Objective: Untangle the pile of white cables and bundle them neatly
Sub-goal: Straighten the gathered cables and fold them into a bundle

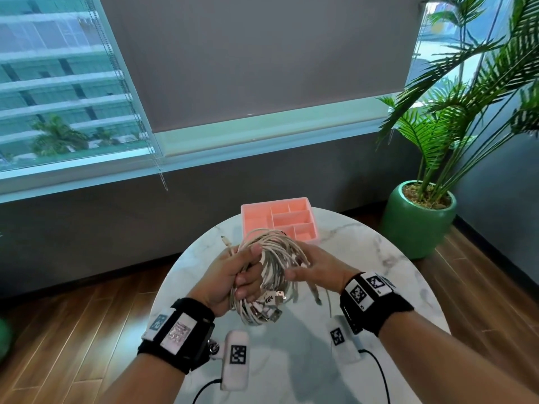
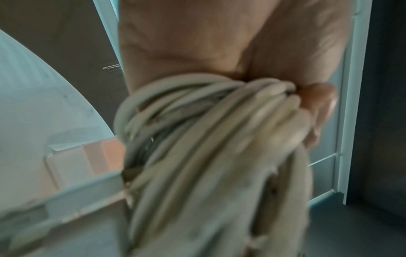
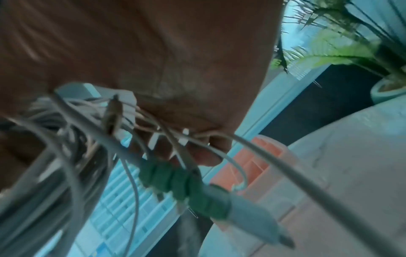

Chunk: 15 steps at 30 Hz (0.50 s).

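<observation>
A coil of white cables point(image 1: 274, 258) is held up above the round marble table point(image 1: 364, 258). My left hand point(image 1: 245, 271) grips the coil's left side, thumb over the top and fingers wrapped round the strands; the left wrist view shows the cables point(image 2: 208, 139) bunched in the palm. My right hand point(image 1: 303, 266) holds the coil's right side, fingers curled among thin strands point(image 3: 167, 139). Several plug ends point(image 1: 271, 300) dangle below the coil. One cable end with a green wrap point(image 3: 186, 187) hangs beneath the right hand.
A pink compartment tray point(image 1: 253, 220) sits at the table's far side, just behind the coil. A palm in a green pot point(image 1: 417, 223) stands on the wood floor at right. A window and a grey wall lie beyond the table.
</observation>
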{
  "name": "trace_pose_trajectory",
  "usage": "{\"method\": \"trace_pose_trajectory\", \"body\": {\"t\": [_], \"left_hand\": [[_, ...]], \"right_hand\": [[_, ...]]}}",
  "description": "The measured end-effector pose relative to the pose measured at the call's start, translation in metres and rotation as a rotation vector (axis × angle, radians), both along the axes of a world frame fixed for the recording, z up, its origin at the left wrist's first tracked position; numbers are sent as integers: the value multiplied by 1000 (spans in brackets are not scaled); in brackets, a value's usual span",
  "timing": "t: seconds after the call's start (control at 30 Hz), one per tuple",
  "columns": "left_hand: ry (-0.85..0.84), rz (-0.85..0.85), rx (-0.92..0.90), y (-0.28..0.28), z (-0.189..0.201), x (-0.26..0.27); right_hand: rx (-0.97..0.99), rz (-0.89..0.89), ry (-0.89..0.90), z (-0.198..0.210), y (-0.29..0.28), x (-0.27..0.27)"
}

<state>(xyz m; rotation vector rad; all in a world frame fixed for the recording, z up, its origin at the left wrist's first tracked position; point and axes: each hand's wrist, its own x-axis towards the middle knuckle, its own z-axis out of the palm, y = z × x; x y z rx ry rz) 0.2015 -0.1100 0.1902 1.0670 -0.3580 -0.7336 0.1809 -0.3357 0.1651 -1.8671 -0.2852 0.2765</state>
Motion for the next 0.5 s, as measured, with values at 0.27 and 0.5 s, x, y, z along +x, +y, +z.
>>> {"method": "trace_pose_trajectory", "body": {"t": [0.27,0.5], "left_hand": [[76,120,-163,3,1,3],[112,405,-258,-13,-7,2]], "right_hand": [[554,-234,233,-21,39,-15],[598,-509,237,-25,70,-14]]}}
